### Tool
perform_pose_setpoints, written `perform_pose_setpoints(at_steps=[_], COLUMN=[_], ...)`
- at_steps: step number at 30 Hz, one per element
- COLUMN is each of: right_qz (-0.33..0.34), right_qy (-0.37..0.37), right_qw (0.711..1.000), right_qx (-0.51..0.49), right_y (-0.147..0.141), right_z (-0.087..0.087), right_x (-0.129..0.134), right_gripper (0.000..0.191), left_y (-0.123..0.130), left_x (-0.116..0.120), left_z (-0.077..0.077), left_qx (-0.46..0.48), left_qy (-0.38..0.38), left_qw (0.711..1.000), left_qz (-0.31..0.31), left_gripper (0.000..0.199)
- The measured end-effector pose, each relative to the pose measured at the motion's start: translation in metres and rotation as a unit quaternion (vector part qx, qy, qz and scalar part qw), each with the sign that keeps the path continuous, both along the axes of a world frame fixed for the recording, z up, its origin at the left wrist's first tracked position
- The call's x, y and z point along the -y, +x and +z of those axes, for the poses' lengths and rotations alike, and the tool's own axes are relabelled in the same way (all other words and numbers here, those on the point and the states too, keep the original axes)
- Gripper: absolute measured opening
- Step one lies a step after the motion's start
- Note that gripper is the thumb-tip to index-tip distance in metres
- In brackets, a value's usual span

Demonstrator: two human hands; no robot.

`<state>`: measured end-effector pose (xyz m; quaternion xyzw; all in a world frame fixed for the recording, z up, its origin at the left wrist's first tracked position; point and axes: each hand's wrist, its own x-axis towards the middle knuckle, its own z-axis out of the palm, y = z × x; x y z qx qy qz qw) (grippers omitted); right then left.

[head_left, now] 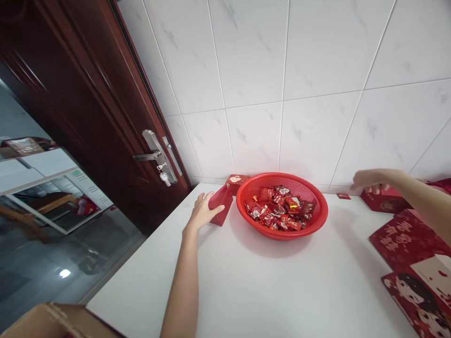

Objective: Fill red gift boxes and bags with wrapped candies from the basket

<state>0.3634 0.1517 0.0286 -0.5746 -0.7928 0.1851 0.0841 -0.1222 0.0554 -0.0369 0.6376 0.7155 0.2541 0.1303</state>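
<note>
My left hand [201, 212] is beside a narrow, upright red box [222, 213], its thumb reaching across the near side and its fingers spread at the left. A red plastic colander [282, 234] to the right holds many red-wrapped candies [278, 211]. Behind the narrow box, against the wall, is another red box [237, 179] with a pale print. My right hand [368, 179] hovers near the wall, fingers loosely bent and slightly blurred, with nothing visible in them. Just left of it lies a small red packet [343, 196]; below it is a red box [382, 201].
Flat red printed boxes [394, 239] and one with cartoon figures [412, 300] lie on the white table [260, 291] at right. A cardboard box [66, 321] is at bottom left. White tiled wall [317, 131] stands behind; a brown door [105, 117] is at left.
</note>
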Motion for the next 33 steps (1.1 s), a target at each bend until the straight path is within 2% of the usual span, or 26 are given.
perform_pose_setpoints(at_steps=[3, 5, 7, 9, 10, 12, 13, 15, 17, 20, 23, 25, 27, 29, 30, 33], right_qz=[0.004, 0.007, 0.015, 0.061, 0.08, 0.112, 0.108, 0.072, 0.043, -0.002, -0.056, -0.065, -0.037, 0.002, 0.013, 0.012], right_qy=[-0.011, -0.019, -0.027, -0.074, -0.08, -0.087, -0.084, -0.051, -0.003, 0.063, 0.114, 0.13, 0.121, 0.094, 0.078, 0.022], right_qw=[1.0, 0.999, 0.997, 0.987, 0.98, 0.958, 0.943, 0.923, 0.899, 0.85, 0.805, 0.784, 0.779, 0.79, 0.797, 0.818], right_qx=[-0.023, -0.041, -0.063, -0.128, -0.165, -0.251, -0.303, -0.373, -0.436, -0.523, -0.58, -0.604, -0.614, -0.606, -0.599, -0.575], right_y=[-0.015, -0.029, -0.049, -0.079, -0.096, -0.132, -0.149, -0.176, -0.192, -0.194, -0.179, -0.166, -0.154, -0.143, -0.138, -0.131], right_z=[0.016, 0.03, 0.045, 0.054, 0.056, 0.055, 0.052, 0.047, 0.044, 0.046, 0.048, 0.045, 0.041, 0.034, 0.03, 0.015], right_x=[-0.002, -0.002, 0.004, 0.017, 0.027, 0.049, 0.061, 0.081, 0.094, 0.104, 0.11, 0.115, 0.121, 0.128, 0.131, 0.137], right_gripper=[0.057, 0.055, 0.051, 0.047, 0.047, 0.049, 0.052, 0.055, 0.058, 0.055, 0.041, 0.029, 0.022, 0.02, 0.02, 0.018], left_y=[0.014, 0.017, 0.015, 0.012, 0.011, 0.016, 0.022, 0.04, 0.064, 0.102, 0.132, 0.145, 0.152, 0.154, 0.153, 0.147], left_x=[-0.01, -0.012, -0.009, 0.0, 0.007, 0.025, 0.034, 0.052, 0.065, 0.075, 0.079, 0.081, 0.084, 0.084, 0.084, 0.077], left_z=[-0.01, -0.009, -0.001, 0.013, 0.021, 0.038, 0.045, 0.057, 0.063, 0.06, 0.049, 0.041, 0.036, 0.033, 0.032, 0.032], left_qx=[-0.016, -0.008, 0.011, 0.029, 0.031, 0.018, 0.002, -0.035, -0.069, -0.099, -0.077, -0.059, -0.032, 0.008, 0.03, 0.086], left_qy=[-0.025, -0.034, -0.029, 0.011, 0.051, 0.183, 0.273, 0.434, 0.522, 0.579, 0.575, 0.532, 0.477, 0.457, 0.467, 0.508], left_qw=[0.999, 0.999, 0.997, 0.996, 0.995, 0.982, 0.962, 0.897, 0.837, 0.788, 0.783, 0.789, 0.784, 0.774, 0.775, 0.801], left_qz=[0.025, 0.04, 0.065, 0.082, 0.079, 0.041, 0.007, -0.072, -0.145, -0.184, -0.225, -0.3, -0.395, -0.439, -0.424, -0.306], left_gripper=[0.075, 0.072, 0.071, 0.07, 0.068, 0.064, 0.062, 0.055, 0.046, 0.027, 0.018, 0.017, 0.02, 0.026, 0.027, 0.026])
